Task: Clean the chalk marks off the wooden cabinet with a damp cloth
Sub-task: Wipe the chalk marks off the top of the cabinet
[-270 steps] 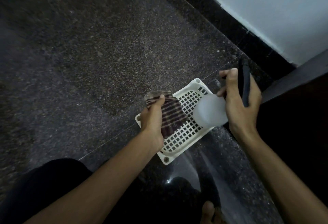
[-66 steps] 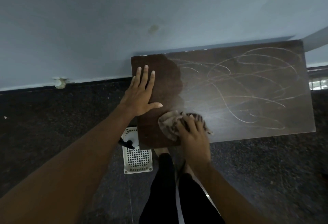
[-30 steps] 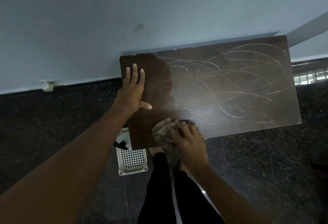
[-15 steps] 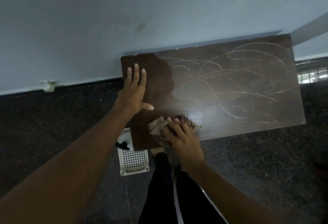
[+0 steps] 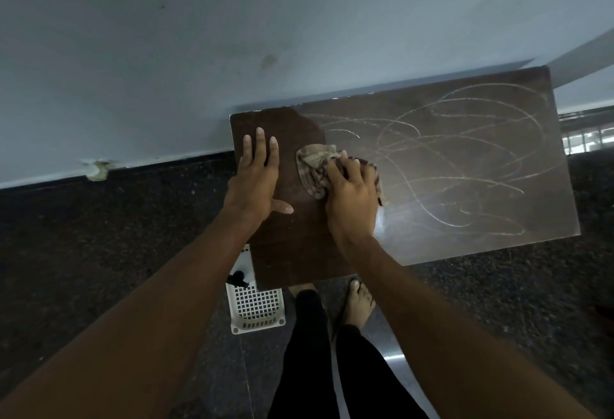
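Wood cabinet [image 5: 442, 246] mid-wipe: left hand [image 5: 255, 183] braces its left end, fingers straight and together; right hand [image 5: 352, 199], fingers curled, presses the damp cloth [image 5: 314, 169] left of cabinet centre; next likely needs firm strokes toward its right end, over the chalk marks [image 5: 465, 149].

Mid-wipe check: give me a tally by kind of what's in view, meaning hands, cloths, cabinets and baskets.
hands: 2 (left hand flat on the top, right hand on the cloth)
cloth: 1
wooden cabinet: 1
white basket: 1, on the floor
Total: 5
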Tool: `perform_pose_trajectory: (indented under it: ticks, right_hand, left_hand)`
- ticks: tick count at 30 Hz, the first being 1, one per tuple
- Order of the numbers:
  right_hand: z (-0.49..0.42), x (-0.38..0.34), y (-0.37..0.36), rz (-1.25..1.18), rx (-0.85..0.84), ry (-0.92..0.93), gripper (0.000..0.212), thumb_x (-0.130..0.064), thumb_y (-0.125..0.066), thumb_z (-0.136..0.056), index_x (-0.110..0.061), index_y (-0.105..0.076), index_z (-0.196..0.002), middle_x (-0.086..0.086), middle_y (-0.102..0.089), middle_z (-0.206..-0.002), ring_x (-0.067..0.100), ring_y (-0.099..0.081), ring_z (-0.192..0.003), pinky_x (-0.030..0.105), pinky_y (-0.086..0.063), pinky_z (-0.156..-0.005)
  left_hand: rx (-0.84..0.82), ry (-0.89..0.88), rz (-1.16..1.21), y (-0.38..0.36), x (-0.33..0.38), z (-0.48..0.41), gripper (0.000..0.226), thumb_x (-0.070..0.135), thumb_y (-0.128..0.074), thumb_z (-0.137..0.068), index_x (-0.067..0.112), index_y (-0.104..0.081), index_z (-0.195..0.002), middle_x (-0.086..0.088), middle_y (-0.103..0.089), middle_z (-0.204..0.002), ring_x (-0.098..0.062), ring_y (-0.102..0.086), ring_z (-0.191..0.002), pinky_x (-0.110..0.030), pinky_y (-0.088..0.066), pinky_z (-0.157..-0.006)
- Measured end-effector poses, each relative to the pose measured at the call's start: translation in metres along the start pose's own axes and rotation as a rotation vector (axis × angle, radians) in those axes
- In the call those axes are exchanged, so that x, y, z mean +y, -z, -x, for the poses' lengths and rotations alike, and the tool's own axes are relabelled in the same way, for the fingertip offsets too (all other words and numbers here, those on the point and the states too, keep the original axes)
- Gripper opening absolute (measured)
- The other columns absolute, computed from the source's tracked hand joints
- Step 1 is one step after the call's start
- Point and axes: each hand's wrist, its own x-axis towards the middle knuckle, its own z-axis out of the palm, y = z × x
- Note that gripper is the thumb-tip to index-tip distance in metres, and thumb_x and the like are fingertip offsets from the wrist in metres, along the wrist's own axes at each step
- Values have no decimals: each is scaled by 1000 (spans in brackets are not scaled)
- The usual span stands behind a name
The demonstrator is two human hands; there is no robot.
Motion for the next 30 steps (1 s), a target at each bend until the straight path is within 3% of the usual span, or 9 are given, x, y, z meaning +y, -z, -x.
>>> perform_pose_trajectory:
  ticks: [3,7,11,14,18,24,27,30]
  right_hand:
    - [18,11,1,32,-51,131,43,-8,-72,-82,-13,-65,-124,11,-58,-135,37,-48,-114,52,-53,-89]
    - [84,41,4,32,-104,265,54,-11,-86,-65,-12,-70,-117,12,-63,-129,37,-54,-113,50,-58,-78]
    - [106,70,5,36,-164,332,38,-19,-62,-79,-17,-68,-117,8,-61,-131,35,-55,-111,48,-57,-75]
    - [76,65,6,30,-156,257,41,-15,-69,-76,-18,-67,-117,6,-60,-131,37,-53,-111,48,-55,-77]
    - [1,32,9,-3,-19,75,48,-3,-77,-70,-14,-70,-115,9,-64,-126,38,-54,-108,44,-52,-81]
    - [-84,-11,9,20,30,78,49,-3,-55,-91,-17,-56,-138,5,-56,-139,32,-45,-120,42,-46,-95]
    - [-70,-19,9,-5,-6,80,52,-5,-58,-90,-17,-50,-141,6,-52,-144,32,-44,-125,44,-46,-98]
    - [-27,-7,4,-3,-90,244,51,-13,-63,-85,-17,-55,-135,8,-56,-137,33,-47,-122,49,-53,-92]
  left_hand:
    - [18,-8,-15,-1,-1,1,137,53,-81,-69,12,15,-157,-11,33,-160,-34,24,-150,-60,-39,-108]
    - [-7,11,-45,4,5,2,135,52,-79,-72,10,17,-156,-13,33,-160,-35,23,-150,-58,-39,-108]
    - [-32,44,-46,8,13,0,132,48,-79,-74,8,18,-155,-14,33,-160,-36,23,-150,-55,-40,-110]
    - [-42,40,-23,7,12,-1,134,46,-80,-74,8,19,-155,-14,35,-159,-36,25,-149,-54,-39,-111]
    - [-49,32,0,5,9,-1,137,46,-82,-72,8,20,-155,-14,36,-158,-36,26,-149,-55,-34,-114]
    - [-62,31,15,8,7,-5,140,46,-85,-69,7,18,-155,-14,35,-158,-37,25,-149,-55,-24,-119]
    - [-42,14,32,5,5,-5,140,47,-85,-67,7,17,-155,-14,35,-159,-37,25,-149,-53,-20,-120]
    - [-9,-1,63,3,3,-2,139,46,-84,-68,9,17,-156,-11,35,-159,-34,26,-149,-54,-23,-119]
